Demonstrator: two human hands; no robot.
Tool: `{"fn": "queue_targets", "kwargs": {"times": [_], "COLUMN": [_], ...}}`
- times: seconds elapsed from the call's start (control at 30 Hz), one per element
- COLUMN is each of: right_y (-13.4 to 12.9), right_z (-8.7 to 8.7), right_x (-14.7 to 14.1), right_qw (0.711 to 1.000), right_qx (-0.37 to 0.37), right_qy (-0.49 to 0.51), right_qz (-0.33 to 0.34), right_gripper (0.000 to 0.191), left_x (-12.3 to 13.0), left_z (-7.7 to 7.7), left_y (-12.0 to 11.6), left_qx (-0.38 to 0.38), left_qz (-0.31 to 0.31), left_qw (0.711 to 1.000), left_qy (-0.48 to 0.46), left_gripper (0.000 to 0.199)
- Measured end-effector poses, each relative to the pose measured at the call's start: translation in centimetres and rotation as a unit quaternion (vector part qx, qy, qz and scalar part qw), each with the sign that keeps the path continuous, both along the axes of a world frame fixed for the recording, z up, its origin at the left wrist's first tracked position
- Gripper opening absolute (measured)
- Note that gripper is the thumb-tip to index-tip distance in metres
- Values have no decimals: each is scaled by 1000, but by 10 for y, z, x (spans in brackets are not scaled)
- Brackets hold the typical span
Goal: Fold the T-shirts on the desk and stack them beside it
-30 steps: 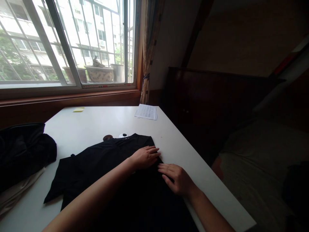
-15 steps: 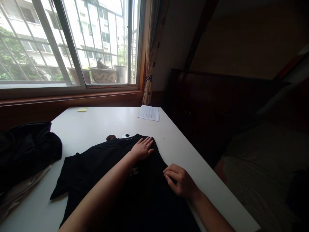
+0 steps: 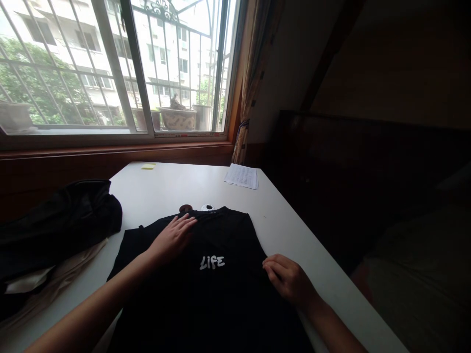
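Observation:
A black T-shirt (image 3: 221, 304) with white lettering lies spread on the white table (image 3: 191, 181), its collar toward the window. My left hand (image 3: 174, 236) rests flat on the shirt's upper left part, fingers stretched out. At the shirt's right edge, my right hand (image 3: 289, 277) has its fingers pinched together on the black cloth. Just beyond the collar are a brown round object (image 3: 186, 208) and a white round object with a black centre (image 3: 208, 208), both partly covered by the shirt.
Dark and beige clothes (image 3: 81, 208) are heaped at the table's left. Printed papers (image 3: 242, 176) lie near the far right corner, and a yellow note pad (image 3: 148, 166) near the far left one. Behind the table is a barred window with a curtain (image 3: 250, 93).
My left hand has slid left across the shirt, uncovering the white lettering. My right hand stays at the shirt's right edge. The view has turned slightly left.

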State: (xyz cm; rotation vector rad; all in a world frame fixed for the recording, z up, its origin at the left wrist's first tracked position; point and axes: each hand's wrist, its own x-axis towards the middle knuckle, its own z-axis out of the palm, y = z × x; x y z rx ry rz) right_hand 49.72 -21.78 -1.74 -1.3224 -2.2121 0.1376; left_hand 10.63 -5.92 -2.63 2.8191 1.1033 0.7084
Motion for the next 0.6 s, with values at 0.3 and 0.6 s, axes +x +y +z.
{"fn": "queue_targets", "kwargs": {"times": [0.3, 0.6], "right_y": [65, 132], "right_z": [1, -39], "right_x": [-55, -89], "right_qw": [995, 980], "right_qx": [6, -107], "right_qy": [-32, -103], "right_qz": [-89, -131], "right_gripper": [42, 65], "left_x": [-145, -162], "left_z": [-35, -47], "left_y": [-6, -8], "left_qx": [28, 24], "left_qz": [242, 290], "left_qw": [967, 950], "left_qy": [-71, -113], "left_gripper": [49, 52]}}
